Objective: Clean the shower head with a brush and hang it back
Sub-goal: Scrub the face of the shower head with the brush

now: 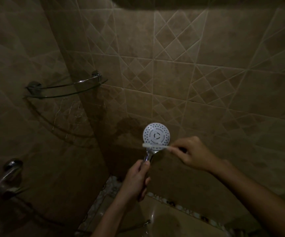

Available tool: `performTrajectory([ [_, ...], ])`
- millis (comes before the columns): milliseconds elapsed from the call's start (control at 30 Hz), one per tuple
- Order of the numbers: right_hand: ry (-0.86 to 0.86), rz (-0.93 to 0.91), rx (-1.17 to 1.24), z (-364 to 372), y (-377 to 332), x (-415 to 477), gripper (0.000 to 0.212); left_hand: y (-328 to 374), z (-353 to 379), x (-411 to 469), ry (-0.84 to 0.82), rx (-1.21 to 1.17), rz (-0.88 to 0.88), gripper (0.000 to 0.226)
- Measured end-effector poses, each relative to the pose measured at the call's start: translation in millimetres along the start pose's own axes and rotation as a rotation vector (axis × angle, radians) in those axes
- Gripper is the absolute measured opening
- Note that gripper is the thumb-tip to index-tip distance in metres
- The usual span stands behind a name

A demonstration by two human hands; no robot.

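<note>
A round white shower head [156, 135] with dark nozzle holes faces me in the dim shower corner. Its chrome handle runs down into my left hand [137, 180], which grips it upright. My right hand [192, 154] pinches the handle of a thin white brush [157, 146]. The brush lies crosswise on the lower edge of the shower head's face, bristle end to the left.
Two glass corner shelves [66, 87] with chrome brackets hang on the left wall. A chrome tap [9, 171] juts out at lower left, and a hose [134, 226] trails along the floor. Brown tiled walls close in on both sides; wet tiled floor lies below.
</note>
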State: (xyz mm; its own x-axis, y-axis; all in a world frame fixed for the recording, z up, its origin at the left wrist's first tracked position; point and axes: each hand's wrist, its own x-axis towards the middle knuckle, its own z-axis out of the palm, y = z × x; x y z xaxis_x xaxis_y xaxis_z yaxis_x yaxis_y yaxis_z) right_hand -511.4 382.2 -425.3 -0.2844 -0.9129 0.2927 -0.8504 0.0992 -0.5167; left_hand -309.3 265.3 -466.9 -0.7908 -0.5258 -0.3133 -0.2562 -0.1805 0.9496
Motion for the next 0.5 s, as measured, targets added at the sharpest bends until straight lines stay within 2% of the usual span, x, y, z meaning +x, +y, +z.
performTrajectory([
  [33,-0.046,-0.011,-0.022,1.6,0.2,-1.7,0.020,-0.4,0.0,-0.7,0.000,0.000,0.005,0.042],
  [67,-0.009,0.019,-0.048,2.2,2.8,-0.1,0.017,-0.9,0.3,-1.2,0.000,-0.003,0.009,0.042],
  [133,0.210,0.158,-0.090,0.5,12.2,6.2,0.016,-2.1,1.0,-2.0,-0.003,-0.022,0.005,0.043],
  [200,0.399,0.200,-0.148,0.0,18.3,9.7,0.016,-4.8,1.7,-2.4,0.000,-0.031,-0.002,0.044],
  [233,0.400,0.158,-0.139,-0.6,16.2,8.5,0.017,-5.8,2.2,-3.6,0.005,-0.030,-0.004,0.044],
  [267,0.330,0.090,-0.106,-1.0,12.5,5.1,0.017,-6.6,3.0,-3.9,0.007,-0.030,-0.003,0.045],
  [367,0.017,-0.052,-0.053,5.0,3.2,-9.0,0.019,-7.8,5.0,-3.8,0.006,-0.035,0.006,0.045],
  [400,0.011,-0.038,-0.074,6.8,6.1,-9.6,0.020,-7.7,5.6,-3.7,0.007,-0.033,0.011,0.045],
  [500,0.305,0.146,-0.143,7.7,21.9,-0.9,0.019,-8.7,5.8,-3.8,0.004,-0.034,0.000,0.045],
])
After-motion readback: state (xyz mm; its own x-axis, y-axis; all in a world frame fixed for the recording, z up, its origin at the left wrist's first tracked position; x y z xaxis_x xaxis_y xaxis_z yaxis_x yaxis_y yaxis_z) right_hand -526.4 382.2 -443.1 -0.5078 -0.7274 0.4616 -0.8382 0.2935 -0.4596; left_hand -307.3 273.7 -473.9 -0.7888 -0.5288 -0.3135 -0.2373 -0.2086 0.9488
